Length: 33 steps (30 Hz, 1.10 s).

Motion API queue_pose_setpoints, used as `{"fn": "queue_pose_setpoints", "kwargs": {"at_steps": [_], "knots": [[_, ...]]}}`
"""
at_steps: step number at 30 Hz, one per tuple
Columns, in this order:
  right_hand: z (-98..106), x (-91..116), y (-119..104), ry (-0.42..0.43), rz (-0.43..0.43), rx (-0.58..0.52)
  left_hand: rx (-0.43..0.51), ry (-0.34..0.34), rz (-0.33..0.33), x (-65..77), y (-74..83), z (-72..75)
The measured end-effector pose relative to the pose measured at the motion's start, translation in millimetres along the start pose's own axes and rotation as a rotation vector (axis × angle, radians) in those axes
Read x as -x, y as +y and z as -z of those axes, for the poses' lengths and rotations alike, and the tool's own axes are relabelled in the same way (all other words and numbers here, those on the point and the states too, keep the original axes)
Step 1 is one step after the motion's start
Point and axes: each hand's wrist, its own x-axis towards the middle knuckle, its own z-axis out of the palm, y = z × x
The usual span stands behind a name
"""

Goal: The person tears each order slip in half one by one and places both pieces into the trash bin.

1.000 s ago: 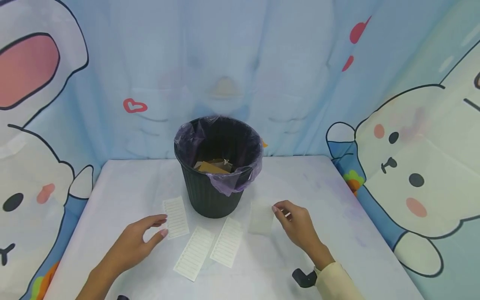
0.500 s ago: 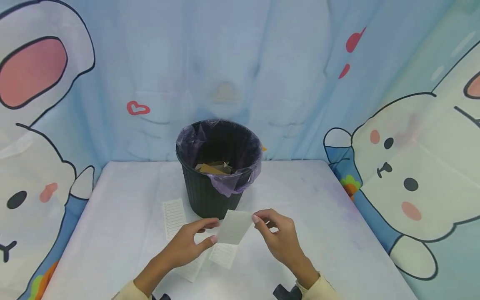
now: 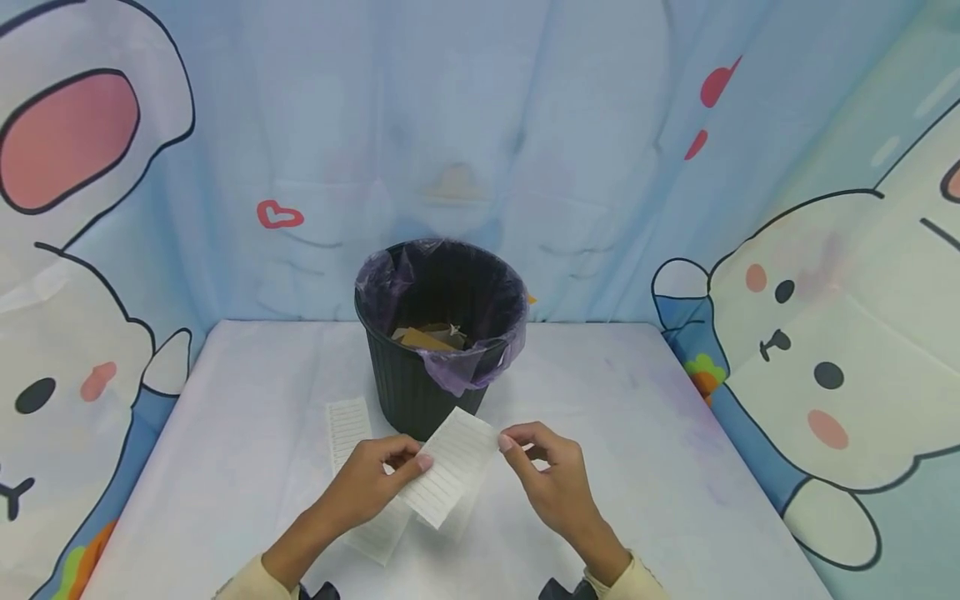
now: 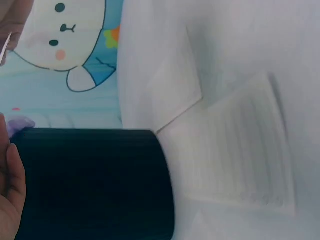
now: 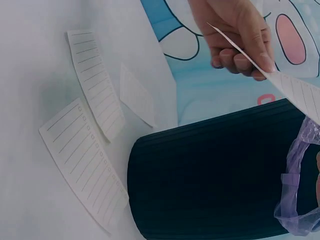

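A lined paper slip is held tilted above the table, just in front of the black bin. My left hand pinches its left side between thumb and fingers, clearly seen in the right wrist view. At the slip's upper right corner, the thumb and forefinger of my right hand pinch the edge. Beneath lie more lined slips: one left of the bin, one partly behind my left hand, and another mostly hidden under the held slip.
A purple bag lines the bin and hangs over its rim. Inside lie brown cardboard pieces. The white-covered table ends at a blue cartoon curtain behind the bin.
The right hand has lifted a slip from the table's right side and carried it left. The left hand moved right to meet it and now pinches it. The slip's lined face now shows.
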Motion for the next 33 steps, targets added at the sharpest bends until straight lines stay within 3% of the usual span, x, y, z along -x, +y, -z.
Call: {"fn": "queue_pose_setpoints", "kwargs": {"at_steps": [4,8,12,15,19,23,33], "knots": [[0.6,0.0,1.6,-0.044,-0.028,0.026,-0.098,-0.018,0.007,-1.0,7.6,16.2],[0.0,-0.5,2.1,-0.14,-0.04,0.115,-0.251,-0.107,-0.005,0.1,14.4,28.8],[-6.9,-3.1,1.5,-0.277,0.02,0.196,-0.434,-0.236,-0.074,-0.4,20.3,35.8],[-16.9,-5.7,1.5,-0.4,0.1,0.241,-0.512,-0.307,-0.112,-1.2,23.4,38.1],[-32.9,-8.8,2.6,-0.55,0.179,0.275,-0.551,-0.343,-0.116,-1.7,23.2,38.7],[-47.8,-13.6,5.5,-0.655,0.184,0.295,-0.566,-0.35,-0.109,-4.1,20.3,39.3],[-69.2,-19.3,16.6,-0.641,0.27,0.198,-0.536,-0.359,-0.102,-1.2,14.3,38.5]]}}
